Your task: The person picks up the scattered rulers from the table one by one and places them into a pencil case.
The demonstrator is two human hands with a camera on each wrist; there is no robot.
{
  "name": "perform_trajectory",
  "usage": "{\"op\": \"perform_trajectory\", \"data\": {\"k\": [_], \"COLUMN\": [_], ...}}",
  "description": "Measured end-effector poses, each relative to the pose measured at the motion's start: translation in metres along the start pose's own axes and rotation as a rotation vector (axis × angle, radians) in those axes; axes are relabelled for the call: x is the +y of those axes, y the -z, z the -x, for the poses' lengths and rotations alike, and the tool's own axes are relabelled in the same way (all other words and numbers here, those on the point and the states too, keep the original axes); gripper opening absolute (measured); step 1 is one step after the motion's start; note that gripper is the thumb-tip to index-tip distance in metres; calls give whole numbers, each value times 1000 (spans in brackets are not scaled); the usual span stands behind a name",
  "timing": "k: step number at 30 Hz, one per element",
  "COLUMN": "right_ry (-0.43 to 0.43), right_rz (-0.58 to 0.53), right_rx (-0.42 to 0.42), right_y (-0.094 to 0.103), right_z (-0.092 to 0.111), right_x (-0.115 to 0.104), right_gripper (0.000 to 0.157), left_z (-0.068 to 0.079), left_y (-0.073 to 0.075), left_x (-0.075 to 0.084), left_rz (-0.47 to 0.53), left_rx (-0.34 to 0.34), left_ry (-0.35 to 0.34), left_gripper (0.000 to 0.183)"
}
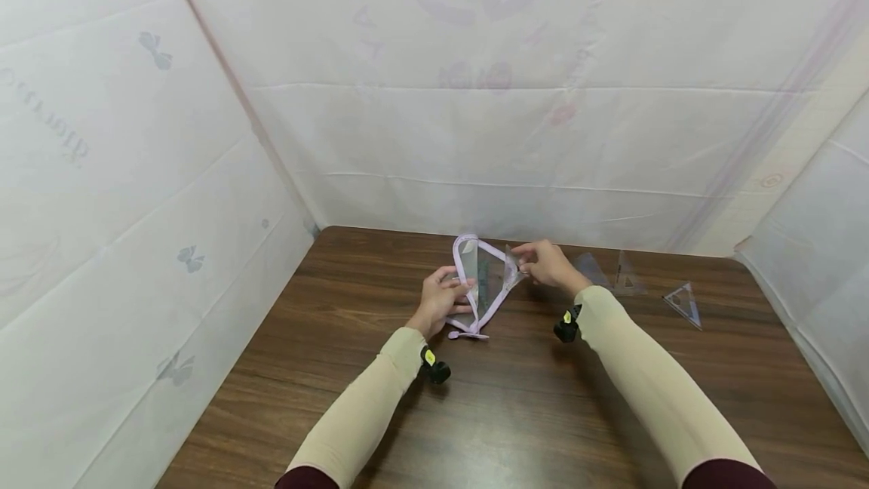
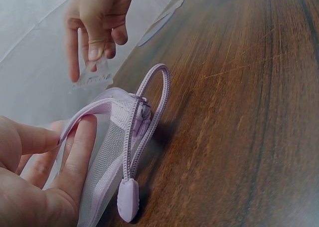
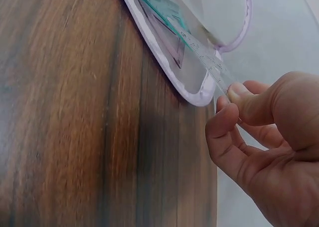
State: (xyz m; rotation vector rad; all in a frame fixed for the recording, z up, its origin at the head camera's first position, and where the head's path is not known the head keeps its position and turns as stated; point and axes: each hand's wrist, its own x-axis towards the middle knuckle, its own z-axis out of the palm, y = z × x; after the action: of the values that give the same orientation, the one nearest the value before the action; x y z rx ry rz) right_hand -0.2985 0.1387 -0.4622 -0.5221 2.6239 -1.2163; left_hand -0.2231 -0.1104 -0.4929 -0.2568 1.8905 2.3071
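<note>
A mesh zip pouch with lilac trim [image 1: 501, 300] lies near the back of the table, its mouth spread apart. My left hand [image 1: 443, 303] grips its left edge, thumb and fingers on the trim in the left wrist view. Beside them dangles a lilac cord zip pull [image 2: 128, 201]. At the pouch's right end, my right hand [image 1: 545, 264] pinches a clear set square [image 3: 205, 57] with printed markings between thumb and fingers. In the right wrist view this set square overlaps the pouch opening. A green-tinted measuring tool [image 3: 167, 12] shows inside the pouch.
Right of my right hand, a bluish clear set square [image 1: 593, 270], a second clear one [image 1: 630, 283] and a third [image 1: 686, 303] rest on the brown wooden table [image 1: 516, 413]. A pale sheet wall [image 1: 434, 142] rises right behind the table's back edge.
</note>
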Motion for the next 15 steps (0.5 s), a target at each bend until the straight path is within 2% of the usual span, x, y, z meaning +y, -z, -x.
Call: {"op": "perform_trajectory", "data": {"k": [8, 15], "right_ry": [9, 14], "right_rz": [66, 60], "right_rx": [-16, -36], "right_y": [-10, -20], "right_z": [-9, -16], "right_x": [-5, -6], "right_gripper": [38, 38], "left_z": [0, -1], "left_y": [-1, -3], "left_x": [0, 0], "left_rz": [4, 8], "left_rx": [-8, -3], "left_ry": [1, 9], "left_gripper": [40, 42]}}
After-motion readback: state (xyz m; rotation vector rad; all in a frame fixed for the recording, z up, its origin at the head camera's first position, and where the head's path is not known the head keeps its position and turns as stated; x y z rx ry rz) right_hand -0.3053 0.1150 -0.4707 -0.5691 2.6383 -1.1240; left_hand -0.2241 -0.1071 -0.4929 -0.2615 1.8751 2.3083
